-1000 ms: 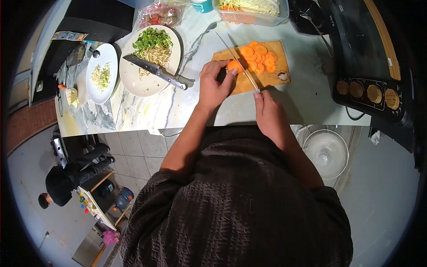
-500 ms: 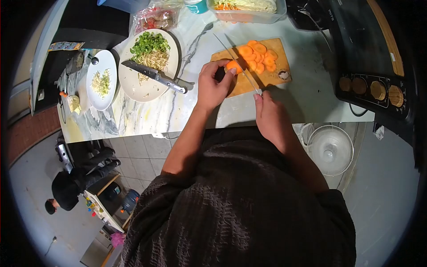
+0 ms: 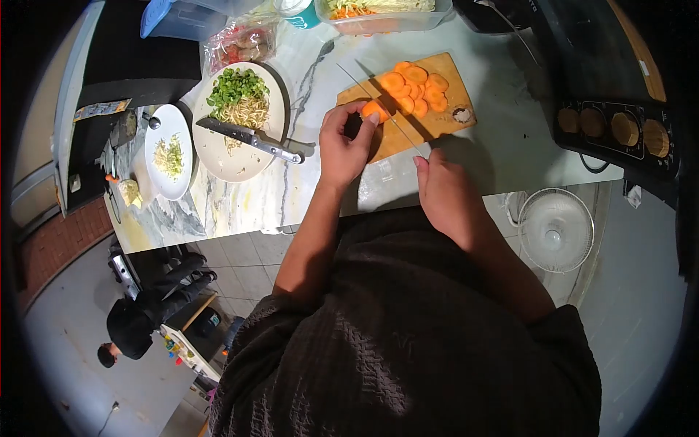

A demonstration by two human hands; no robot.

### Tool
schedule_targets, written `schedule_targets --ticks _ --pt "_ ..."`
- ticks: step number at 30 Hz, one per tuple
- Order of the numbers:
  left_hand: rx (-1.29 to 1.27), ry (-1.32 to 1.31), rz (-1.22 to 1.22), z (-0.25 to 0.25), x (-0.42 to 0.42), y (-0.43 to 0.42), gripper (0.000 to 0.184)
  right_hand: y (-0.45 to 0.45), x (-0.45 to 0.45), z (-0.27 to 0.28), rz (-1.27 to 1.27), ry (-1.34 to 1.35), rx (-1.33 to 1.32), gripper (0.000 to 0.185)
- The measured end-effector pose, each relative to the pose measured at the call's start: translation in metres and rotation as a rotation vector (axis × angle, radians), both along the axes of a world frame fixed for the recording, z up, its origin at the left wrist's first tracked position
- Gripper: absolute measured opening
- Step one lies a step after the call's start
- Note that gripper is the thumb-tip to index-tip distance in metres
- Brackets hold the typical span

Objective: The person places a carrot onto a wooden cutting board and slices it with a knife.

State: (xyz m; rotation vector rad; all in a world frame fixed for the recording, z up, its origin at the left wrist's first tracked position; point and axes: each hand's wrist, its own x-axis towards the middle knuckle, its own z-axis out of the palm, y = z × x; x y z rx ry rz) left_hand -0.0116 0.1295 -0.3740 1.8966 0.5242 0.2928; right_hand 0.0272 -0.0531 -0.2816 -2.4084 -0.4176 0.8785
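Note:
My left hand (image 3: pixel 346 146) is closed on a piece of carrot (image 3: pixel 375 111), pressing it on the wooden cutting board (image 3: pixel 437 130). In my right hand (image 3: pixel 445 186) is the handle of a thin-bladed knife (image 3: pixel 397 125); its blade slants up and left, right beside the carrot piece. Several round carrot slices (image 3: pixel 415 86) lie overlapping on the board beyond the blade. A small whitish-brown stub (image 3: pixel 463 114) rests at the board's right corner. My fingers hide part of the carrot piece and the knife handle.
Left of the board, a second knife (image 3: pixel 251 138) lies across a round plate (image 3: pixel 233 169) of chopped greens and sprouts. An oval plate (image 3: pixel 172 186), a plastic bag (image 3: pixel 240 47) and a tub of vegetables (image 3: pixel 393 22) stand around. A fan (image 3: pixel 555 231) and a person (image 3: pixel 138 320) are beyond the counter.
The camera view has shifted and tilted slightly. Both hands keep their grips, with the blade still close beside the carrot piece; the slices look much the same.

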Motion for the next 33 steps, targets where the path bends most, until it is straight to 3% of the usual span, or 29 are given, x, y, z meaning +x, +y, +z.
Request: schedule_targets --ticks 4,14,16,33 --pt "-0.015 -0.103 0.050 -0.005 0.001 -0.003 0.026 0.002 0.002 -0.008 0.022 0.010 -0.028 0.037" --pt "0.020 -0.049 0.051 0.007 0.003 -0.004 0.026 0.005 0.008 -0.020 0.016 0.005 -0.015 0.035" --pt "0.129 -0.076 0.037 0.006 0.004 -0.004 0.024 0.003 0.008 -0.018 0.023 0.022 -0.029 0.034" --pt "0.057 -0.053 0.023 0.002 0.003 -0.002 0.024 0.005 0.011 -0.021 -0.002 0.045 -0.015 0.037"
